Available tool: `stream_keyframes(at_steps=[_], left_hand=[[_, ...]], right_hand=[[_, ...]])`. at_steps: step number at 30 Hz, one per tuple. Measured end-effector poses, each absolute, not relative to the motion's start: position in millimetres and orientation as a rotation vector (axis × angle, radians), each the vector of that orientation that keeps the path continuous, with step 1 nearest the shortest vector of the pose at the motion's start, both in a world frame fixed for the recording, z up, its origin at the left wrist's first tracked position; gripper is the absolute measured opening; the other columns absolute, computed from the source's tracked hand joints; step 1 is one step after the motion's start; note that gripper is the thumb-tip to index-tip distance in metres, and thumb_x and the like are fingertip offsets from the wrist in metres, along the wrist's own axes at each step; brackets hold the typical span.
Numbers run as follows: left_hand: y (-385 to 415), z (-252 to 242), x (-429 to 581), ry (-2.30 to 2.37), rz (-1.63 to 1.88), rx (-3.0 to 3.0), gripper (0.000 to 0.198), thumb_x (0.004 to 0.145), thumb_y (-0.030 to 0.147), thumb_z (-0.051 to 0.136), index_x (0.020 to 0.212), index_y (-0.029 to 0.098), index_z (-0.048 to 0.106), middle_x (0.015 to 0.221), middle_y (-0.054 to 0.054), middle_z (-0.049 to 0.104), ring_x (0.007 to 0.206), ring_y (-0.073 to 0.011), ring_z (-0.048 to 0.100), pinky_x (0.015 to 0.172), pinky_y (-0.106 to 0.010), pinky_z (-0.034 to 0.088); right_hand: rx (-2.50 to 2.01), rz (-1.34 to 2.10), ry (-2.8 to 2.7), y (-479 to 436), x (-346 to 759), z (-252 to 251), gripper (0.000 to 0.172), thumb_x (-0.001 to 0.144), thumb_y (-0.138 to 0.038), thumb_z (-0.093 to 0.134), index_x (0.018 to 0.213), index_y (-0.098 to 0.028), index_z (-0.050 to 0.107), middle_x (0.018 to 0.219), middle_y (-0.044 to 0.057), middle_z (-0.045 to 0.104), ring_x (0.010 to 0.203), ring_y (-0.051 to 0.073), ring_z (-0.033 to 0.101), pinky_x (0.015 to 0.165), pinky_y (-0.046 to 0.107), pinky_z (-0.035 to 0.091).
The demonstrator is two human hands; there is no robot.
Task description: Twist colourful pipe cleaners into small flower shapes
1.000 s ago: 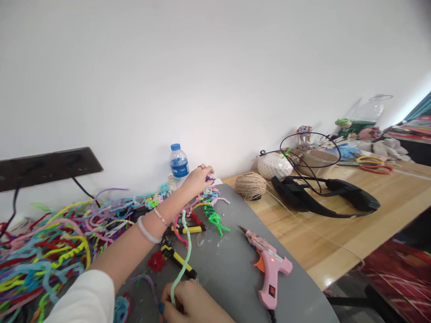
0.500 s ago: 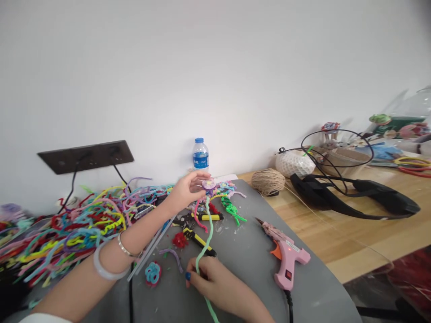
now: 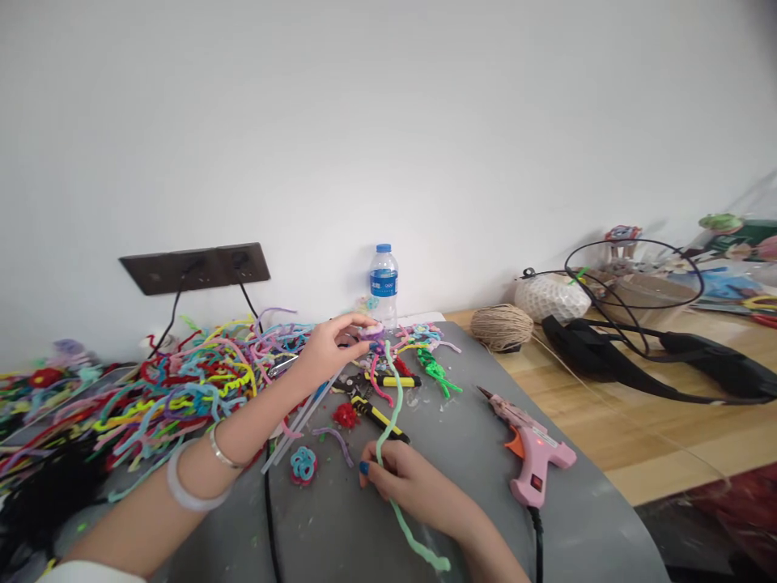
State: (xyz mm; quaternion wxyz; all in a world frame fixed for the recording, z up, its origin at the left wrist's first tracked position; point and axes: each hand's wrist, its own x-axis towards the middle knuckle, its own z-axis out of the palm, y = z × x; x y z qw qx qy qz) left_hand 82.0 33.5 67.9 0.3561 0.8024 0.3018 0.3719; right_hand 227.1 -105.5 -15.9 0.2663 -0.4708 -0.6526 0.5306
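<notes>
My left hand reaches forward over the grey mat and pinches a small purple and pink pipe-cleaner flower between its fingertips. My right hand rests on the mat nearer to me, fingers closed round a long pale green pipe cleaner. The green stem rises from that hand up to the flower, and its lower end trails past my wrist. Yellow-handled pliers lie on the mat between the two hands.
A heap of coloured pipe cleaners fills the left. A pink glue gun lies to the right on the mat, its cord running off the front. A water bottle, twine ball, black headset and small flower pieces stand around.
My left hand came back from the far edge of the mat with the small flower and holds it above the green stem. The view has swung left.
</notes>
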Motion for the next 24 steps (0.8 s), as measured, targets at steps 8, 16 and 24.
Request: stream_keyframes(at_steps=[8,16,24], left_hand=[[64.7,35.5,81.0,0.975,0.886,1.618,0.044,0.078,0.023,0.068,0.120,0.014,0.060,0.137,-0.018,0.056,0.082,-0.0176,0.072,0.074,-0.032,0.060],[46.3,28.8,62.2,0.878,0.678,1.684,0.069,0.077,0.027,0.071,0.141,0.022,0.046,0.156,-0.019,0.034,0.120,-0.0288,0.060,0.088,-0.035,0.055],[4.4,25.5,22.2,0.949,0.477,1.857,0.025,0.084,0.033,0.060,0.101,0.016,0.068,0.073,-0.003,0.070,0.060,-0.0148,0.063,0.054,-0.023,0.048]], right_hand=[[-1.269,1.418,-1.672,-107.5,226.2,-22.0,0.024,0.093,-0.032,0.044,0.080,-0.017,0.056,0.059,-0.005,0.043,0.055,0.010,0.037,0.053,0.021,0.029],[-1.278,1.403,-1.624,-106.7,226.2,-25.1,0.032,0.093,-0.044,0.046,0.079,-0.017,0.055,0.057,-0.005,0.045,0.053,0.011,0.037,0.052,0.023,0.029],[-1.238,1.413,-1.309,-89.8,221.0,-13.5,0.033,0.076,-0.051,0.065,0.078,-0.020,0.053,0.061,-0.004,0.054,0.050,0.010,0.049,0.051,0.023,0.040]])
